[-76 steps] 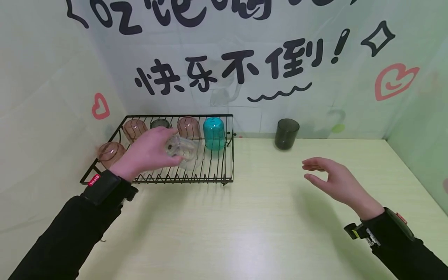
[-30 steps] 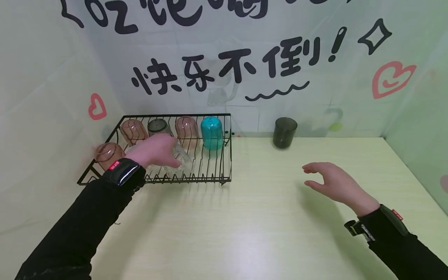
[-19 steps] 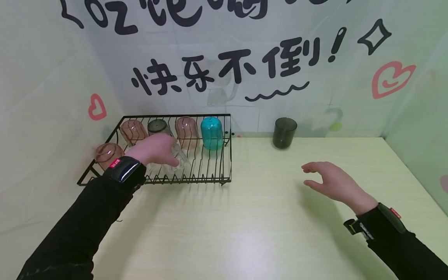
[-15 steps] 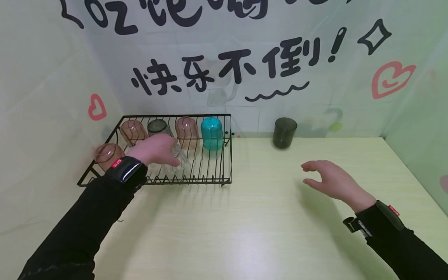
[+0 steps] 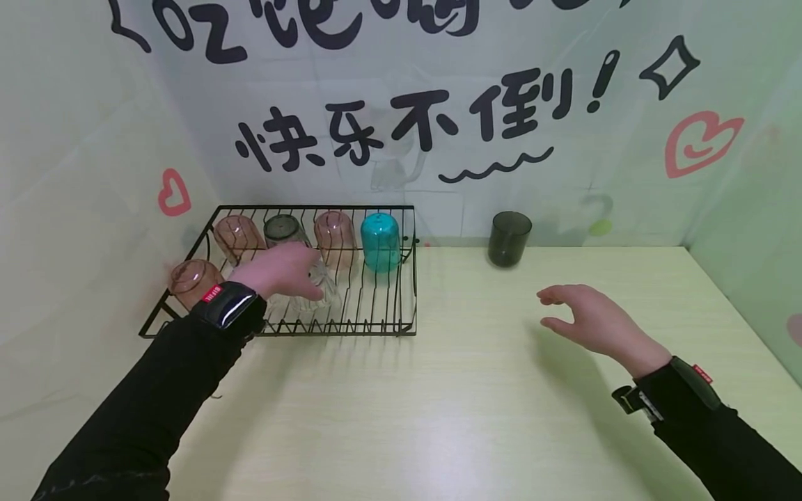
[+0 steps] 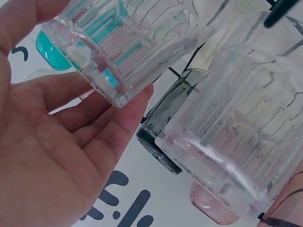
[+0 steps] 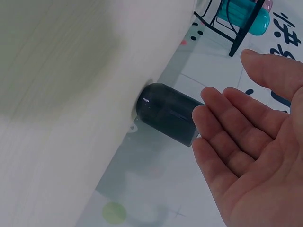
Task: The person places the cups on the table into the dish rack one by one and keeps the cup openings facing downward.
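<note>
My left hand (image 5: 282,270) is at the front of a black wire rack (image 5: 415,292), its thumb and fingers round a clear ribbed glass (image 5: 322,285). The glass is upside down on the rack's wires. In the left wrist view a second clear ribbed glass (image 6: 227,137) stands beside it; the forearm and hand mostly hide that one in the head view. My right hand (image 5: 604,323) hovers over the table at the right, holding nothing, fingers loosely bent and thumb apart. Nearest to it is a dark grey cup (image 5: 509,240), standing against the back wall.
Along the rack's back row are a pink glass (image 5: 238,236), a grey glass (image 5: 285,229), another pink glass (image 5: 335,236) and a turquoise glass (image 5: 380,242), all upturned. One more pink glass (image 5: 193,280) sits at the left end. The pale table (image 5: 438,403) meets printed walls.
The left hand has lowered the tilted clear glass onto the rack and turned it mouth down. The rack's front edge has lately shifted slightly towards me. The right hand has barely drifted.
</note>
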A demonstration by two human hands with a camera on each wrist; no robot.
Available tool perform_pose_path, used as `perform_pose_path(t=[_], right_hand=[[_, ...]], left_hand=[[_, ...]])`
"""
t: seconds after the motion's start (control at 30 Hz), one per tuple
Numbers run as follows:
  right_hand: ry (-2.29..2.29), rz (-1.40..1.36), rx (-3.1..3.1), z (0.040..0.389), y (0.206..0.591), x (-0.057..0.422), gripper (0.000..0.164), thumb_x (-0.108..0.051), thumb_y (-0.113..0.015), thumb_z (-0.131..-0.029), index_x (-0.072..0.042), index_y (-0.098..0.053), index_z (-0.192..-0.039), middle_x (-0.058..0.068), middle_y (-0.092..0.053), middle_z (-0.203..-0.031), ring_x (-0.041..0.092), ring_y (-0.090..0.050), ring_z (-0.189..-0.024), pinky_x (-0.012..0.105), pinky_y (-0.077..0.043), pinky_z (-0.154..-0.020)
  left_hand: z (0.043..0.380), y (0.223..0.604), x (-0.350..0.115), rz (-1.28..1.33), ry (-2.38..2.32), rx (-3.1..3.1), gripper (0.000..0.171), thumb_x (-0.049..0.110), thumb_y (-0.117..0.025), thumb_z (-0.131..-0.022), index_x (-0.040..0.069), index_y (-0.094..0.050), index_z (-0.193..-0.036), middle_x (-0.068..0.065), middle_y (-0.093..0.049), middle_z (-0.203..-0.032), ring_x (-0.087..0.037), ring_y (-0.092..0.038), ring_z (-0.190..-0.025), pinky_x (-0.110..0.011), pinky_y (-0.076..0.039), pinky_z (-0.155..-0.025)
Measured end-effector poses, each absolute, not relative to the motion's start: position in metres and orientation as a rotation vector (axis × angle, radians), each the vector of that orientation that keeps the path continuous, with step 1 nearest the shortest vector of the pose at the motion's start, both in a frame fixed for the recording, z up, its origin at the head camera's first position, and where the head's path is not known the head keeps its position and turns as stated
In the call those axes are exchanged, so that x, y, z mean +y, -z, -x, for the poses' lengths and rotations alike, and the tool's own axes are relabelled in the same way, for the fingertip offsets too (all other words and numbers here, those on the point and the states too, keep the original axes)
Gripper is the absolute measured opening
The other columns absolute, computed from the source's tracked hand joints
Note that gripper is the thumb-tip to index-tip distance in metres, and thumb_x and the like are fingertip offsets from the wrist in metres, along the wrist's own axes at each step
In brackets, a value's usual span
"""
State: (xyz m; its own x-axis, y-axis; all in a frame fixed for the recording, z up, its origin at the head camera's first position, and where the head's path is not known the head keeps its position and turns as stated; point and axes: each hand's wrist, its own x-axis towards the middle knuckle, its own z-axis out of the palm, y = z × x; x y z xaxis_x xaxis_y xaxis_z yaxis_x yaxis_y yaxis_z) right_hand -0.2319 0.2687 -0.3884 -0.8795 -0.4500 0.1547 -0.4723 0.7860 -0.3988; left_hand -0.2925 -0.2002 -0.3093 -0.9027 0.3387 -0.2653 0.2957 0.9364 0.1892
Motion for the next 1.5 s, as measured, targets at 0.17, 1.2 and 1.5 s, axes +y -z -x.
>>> perform_pose_path(t=[0.17,1.2,1.5], right_hand=[[-0.680,-0.752,-2.921,0.232,0.389,0.268,0.037,-0.010,-0.072,-0.089,0.005,-0.063,-0.122,0.019,-0.068,-0.113,0.038,-0.062,-0.106,0.054,-0.047,-0.093],[-0.594,-0.704,-2.967,0.261,0.368,0.270,0.041,-0.011,-0.071,-0.089,0.007,-0.060,-0.125,0.023,-0.066,-0.116,0.041,-0.059,-0.110,0.055,-0.045,-0.096],[-0.563,-0.704,-2.967,0.271,0.360,0.268,0.041,-0.011,-0.071,-0.089,0.008,-0.059,-0.124,0.024,-0.066,-0.116,0.041,-0.060,-0.110,0.055,-0.046,-0.095]], left_hand=[[0.292,0.311,-0.201,-0.458,-0.204,2.797,0.074,0.023,-0.076,-0.082,-0.006,-0.045,-0.143,-0.027,-0.051,-0.139,-0.045,-0.048,-0.126,-0.059,-0.041,-0.103],[0.279,0.278,-0.198,-0.504,-0.300,2.891,0.087,0.034,-0.073,-0.086,-0.005,-0.030,-0.152,-0.026,-0.036,-0.151,-0.043,-0.032,-0.139,-0.060,-0.032,-0.110],[0.272,0.276,-0.187,-0.584,-0.314,2.917,0.078,0.034,-0.074,-0.087,-0.001,-0.040,-0.148,-0.023,-0.045,-0.146,-0.041,-0.040,-0.134,-0.057,-0.036,-0.108]])
